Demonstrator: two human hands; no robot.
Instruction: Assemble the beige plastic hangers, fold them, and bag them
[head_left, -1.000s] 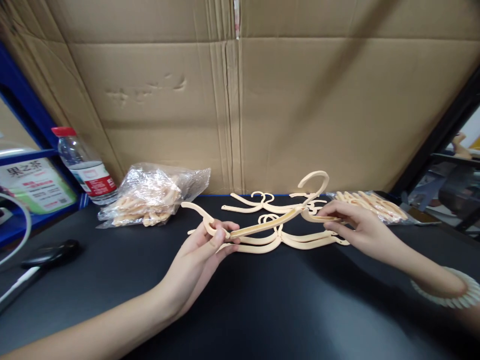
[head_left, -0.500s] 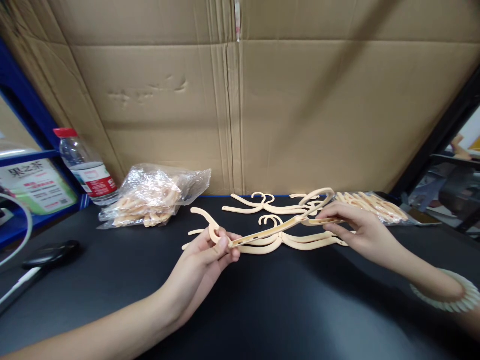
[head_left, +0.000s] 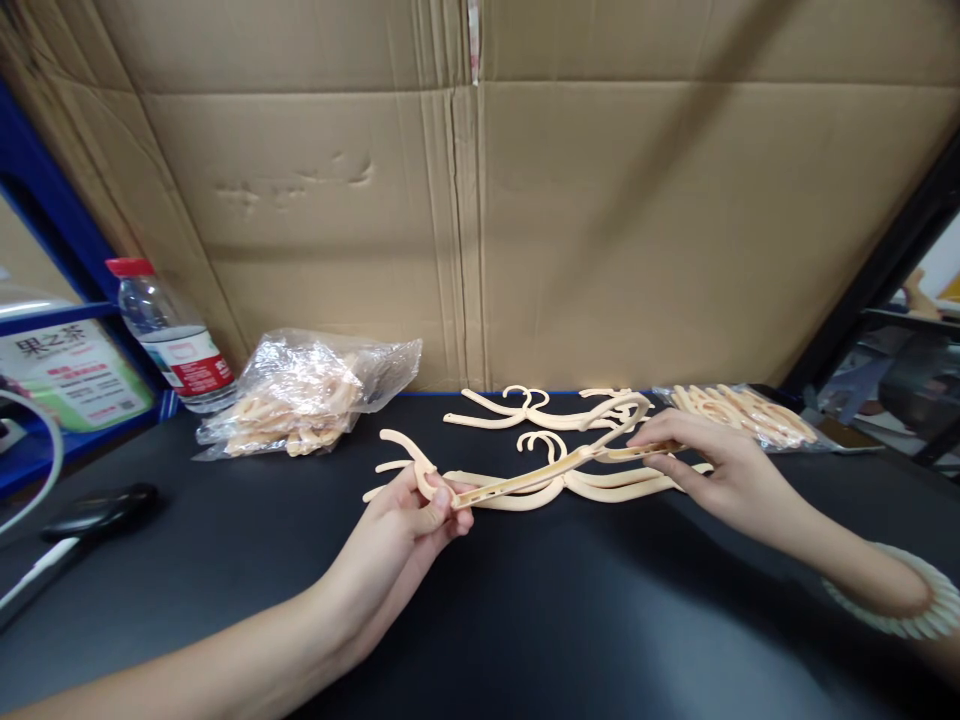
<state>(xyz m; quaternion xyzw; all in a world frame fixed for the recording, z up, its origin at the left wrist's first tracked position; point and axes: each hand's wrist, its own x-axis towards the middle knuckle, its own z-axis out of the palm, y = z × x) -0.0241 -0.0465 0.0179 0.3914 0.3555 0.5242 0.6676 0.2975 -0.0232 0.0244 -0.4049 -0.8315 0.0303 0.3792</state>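
Note:
A cream plastic hanger [head_left: 525,478] is held low over the black table [head_left: 525,620] by both its ends. My left hand [head_left: 409,525] pinches its left arm between thumb and fingers. My right hand [head_left: 705,465] grips its right arm, fingers closed round it. Directly under it lies a small stack of the same hangers [head_left: 600,485], and one more hanger [head_left: 540,410] rests flat further back near the cardboard.
A clear bag of cream hangers [head_left: 300,400] lies at the back left, another bag of hangers [head_left: 742,412] at the back right. A water bottle [head_left: 169,335] stands on the left by a blue shelf [head_left: 45,310]. A cardboard wall [head_left: 480,200] closes the back. A black handle [head_left: 90,510] lies left.
The held hanger has tipped from standing with its hook up to nearly flat and come down onto the stack; both hands have sunk slightly with it.

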